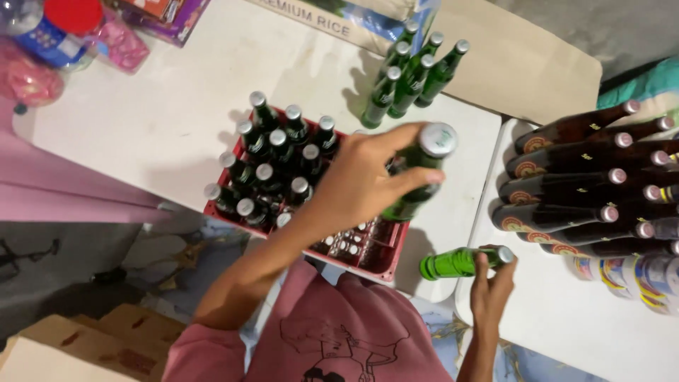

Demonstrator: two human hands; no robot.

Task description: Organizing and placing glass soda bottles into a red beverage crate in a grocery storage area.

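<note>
Head view, looking straight down. The left hand is closed around a green glass bottle, fingers wrapped about its body just below the silver cap, and holds it tilted above the right part of a red crate. The crate stands on a white table, near the table's front edge. Its left and back compartments are filled with upright dark green bottles with silver caps; the compartments at the front right, under the raised bottle, show bare. The pink sleeve of the person's shirt fills the bottom middle.

The right hand grips a second green bottle by its neck, fingers closed just under the cap. This bottle lies nearly level, bottom pointing left, over the gap between the first table and a second white table on the right.

On that second table stands a close group of brown bottles with pale caps and coloured labels. At the back of the first table, beside a rice sack, stands a small cluster of green bottles, well apart from the crate. Pink packets lie at the far left corner.
</note>
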